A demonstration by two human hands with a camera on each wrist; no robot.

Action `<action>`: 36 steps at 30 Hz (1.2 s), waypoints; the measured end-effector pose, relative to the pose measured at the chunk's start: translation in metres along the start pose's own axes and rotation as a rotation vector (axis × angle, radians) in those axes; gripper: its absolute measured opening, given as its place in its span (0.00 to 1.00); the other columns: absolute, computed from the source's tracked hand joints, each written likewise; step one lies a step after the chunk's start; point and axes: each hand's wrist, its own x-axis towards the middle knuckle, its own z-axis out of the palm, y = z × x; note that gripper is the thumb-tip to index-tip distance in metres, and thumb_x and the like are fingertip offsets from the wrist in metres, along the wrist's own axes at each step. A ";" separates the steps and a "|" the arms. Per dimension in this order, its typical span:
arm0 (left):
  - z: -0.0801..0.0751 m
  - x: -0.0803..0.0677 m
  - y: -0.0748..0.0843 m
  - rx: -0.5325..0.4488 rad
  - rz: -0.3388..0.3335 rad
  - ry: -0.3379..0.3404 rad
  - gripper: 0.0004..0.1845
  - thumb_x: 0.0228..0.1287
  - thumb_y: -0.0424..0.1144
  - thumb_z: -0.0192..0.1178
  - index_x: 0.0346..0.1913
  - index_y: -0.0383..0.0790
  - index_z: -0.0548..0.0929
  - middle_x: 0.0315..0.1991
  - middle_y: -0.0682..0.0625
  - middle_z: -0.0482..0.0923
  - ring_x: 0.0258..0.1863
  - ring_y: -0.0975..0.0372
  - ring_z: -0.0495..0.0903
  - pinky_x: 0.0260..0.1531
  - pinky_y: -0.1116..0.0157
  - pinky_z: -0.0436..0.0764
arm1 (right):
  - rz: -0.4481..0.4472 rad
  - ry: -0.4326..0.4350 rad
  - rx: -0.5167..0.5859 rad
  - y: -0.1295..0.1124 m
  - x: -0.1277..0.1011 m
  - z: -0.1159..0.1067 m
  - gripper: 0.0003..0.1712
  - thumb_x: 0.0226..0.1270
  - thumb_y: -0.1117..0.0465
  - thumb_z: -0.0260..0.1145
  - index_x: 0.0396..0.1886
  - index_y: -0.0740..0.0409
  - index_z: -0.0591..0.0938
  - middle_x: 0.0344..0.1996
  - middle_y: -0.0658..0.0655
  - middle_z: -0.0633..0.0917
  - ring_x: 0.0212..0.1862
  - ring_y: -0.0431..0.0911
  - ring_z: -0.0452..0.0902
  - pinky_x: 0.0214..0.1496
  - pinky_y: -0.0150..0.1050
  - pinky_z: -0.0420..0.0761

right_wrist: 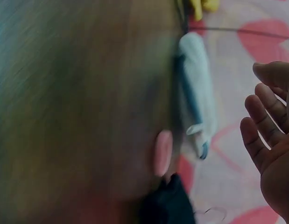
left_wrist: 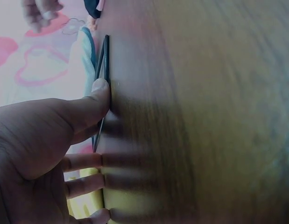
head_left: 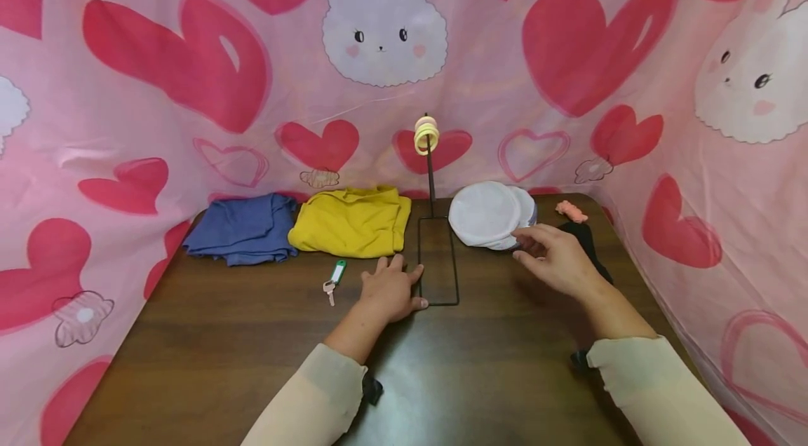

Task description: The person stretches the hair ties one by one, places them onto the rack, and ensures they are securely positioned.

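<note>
My left hand (head_left: 390, 289) lies flat on the table (head_left: 252, 341), fingers straight and slightly spread, thumb tip pressed against the wire base (head_left: 438, 260) of the black stand (head_left: 431, 172), probably to steady it. My right hand (head_left: 555, 258) hovers with fingers loosely extended and apart, holding nothing, fingertips at the near edge of the stacked white pads (head_left: 489, 214). Yellow rings (head_left: 426, 134) hang atop the stand's post. Farther out: key with green tag (head_left: 334, 279), yellow cloth (head_left: 351, 221), blue cloth (head_left: 243, 228), pink clip (head_left: 571, 210).
</note>
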 end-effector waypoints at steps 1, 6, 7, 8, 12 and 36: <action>0.000 0.000 0.000 0.001 0.000 0.001 0.41 0.64 0.70 0.62 0.79 0.65 0.67 0.69 0.45 0.66 0.64 0.47 0.63 0.56 0.35 0.70 | 0.015 -0.011 -0.007 0.004 -0.004 0.000 0.20 0.57 0.69 0.79 0.50 0.61 0.87 0.36 0.55 0.87 0.35 0.48 0.83 0.37 0.44 0.84; 0.001 0.001 -0.001 0.002 -0.002 0.005 0.41 0.64 0.70 0.62 0.79 0.65 0.67 0.69 0.45 0.66 0.63 0.47 0.63 0.55 0.36 0.70 | 0.085 -0.062 -0.055 0.023 -0.018 -0.001 0.22 0.56 0.67 0.80 0.52 0.60 0.87 0.41 0.54 0.88 0.40 0.46 0.81 0.41 0.32 0.78; 0.001 0.001 -0.002 0.001 -0.002 0.004 0.41 0.64 0.70 0.62 0.79 0.65 0.67 0.69 0.45 0.66 0.63 0.47 0.63 0.55 0.36 0.70 | 0.094 -0.072 -0.066 0.026 -0.020 -0.002 0.23 0.55 0.66 0.81 0.52 0.60 0.87 0.42 0.54 0.88 0.40 0.45 0.81 0.42 0.31 0.77; 0.001 0.001 -0.002 0.000 -0.002 0.004 0.41 0.64 0.70 0.62 0.79 0.65 0.67 0.68 0.45 0.66 0.63 0.47 0.63 0.55 0.36 0.71 | 0.105 -0.086 -0.076 0.029 -0.022 -0.002 0.24 0.55 0.66 0.81 0.53 0.59 0.87 0.43 0.55 0.88 0.41 0.46 0.80 0.43 0.33 0.76; 0.003 0.002 -0.002 0.003 -0.004 -0.004 0.41 0.64 0.70 0.62 0.79 0.65 0.67 0.68 0.45 0.66 0.63 0.47 0.63 0.55 0.35 0.70 | 0.147 -0.171 -0.106 0.038 -0.028 -0.005 0.28 0.53 0.65 0.82 0.56 0.59 0.86 0.45 0.57 0.87 0.45 0.52 0.79 0.50 0.48 0.75; 0.000 0.002 -0.001 0.004 0.002 -0.009 0.41 0.65 0.69 0.62 0.79 0.65 0.67 0.68 0.45 0.66 0.62 0.48 0.63 0.55 0.37 0.71 | 0.257 -0.341 -0.175 0.047 -0.028 -0.008 0.22 0.61 0.62 0.77 0.54 0.63 0.86 0.37 0.54 0.89 0.45 0.57 0.81 0.49 0.58 0.77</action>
